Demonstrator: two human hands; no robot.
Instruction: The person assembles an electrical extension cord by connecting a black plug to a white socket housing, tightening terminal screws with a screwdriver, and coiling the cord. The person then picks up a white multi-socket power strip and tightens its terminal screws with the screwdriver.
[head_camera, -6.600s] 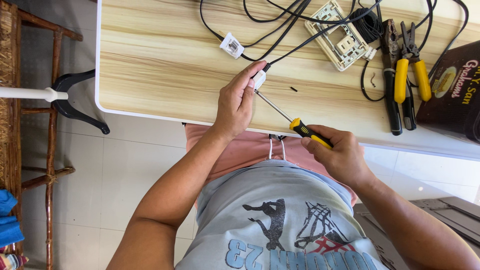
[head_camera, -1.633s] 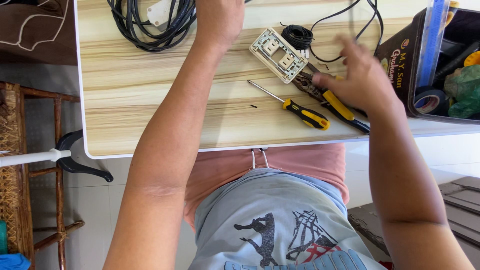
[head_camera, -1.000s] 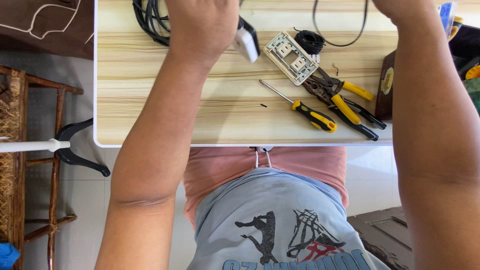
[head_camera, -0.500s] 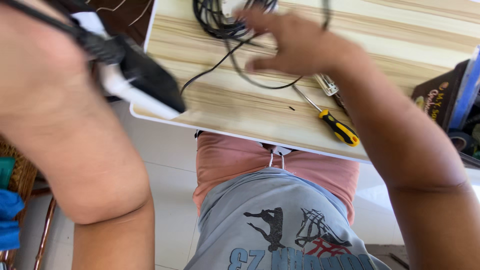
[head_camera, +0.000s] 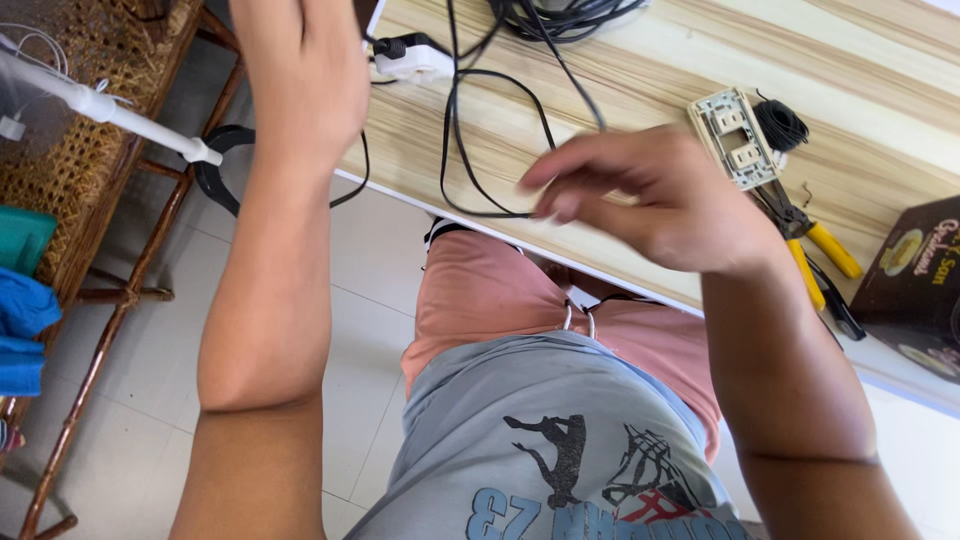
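Note:
My right hand (head_camera: 660, 205) hovers over the near edge of the light wooden table (head_camera: 650, 70), fingers pinched together on a thin black cable (head_camera: 452, 150) that loops across the tabletop and up to a bundle at the top edge. My left hand (head_camera: 300, 70) is raised at the upper left beside the table's corner, blurred, its fingers cut off by the frame. A white plug adapter (head_camera: 412, 62) lies on the table corner just right of that hand, with the cable running from it.
A white double outlet (head_camera: 733, 137), a small black wire coil (head_camera: 780, 123) and yellow-handled pliers (head_camera: 822, 248) lie to the right, next to a dark box (head_camera: 915, 285). A rattan chair (head_camera: 95, 190), a white pole (head_camera: 95, 100) and blue cloth (head_camera: 25, 325) stand at left.
The view has swung right. The white adapter left my left hand and now lies on the table corner. My right hand has pulled back toward the near edge with the cable.

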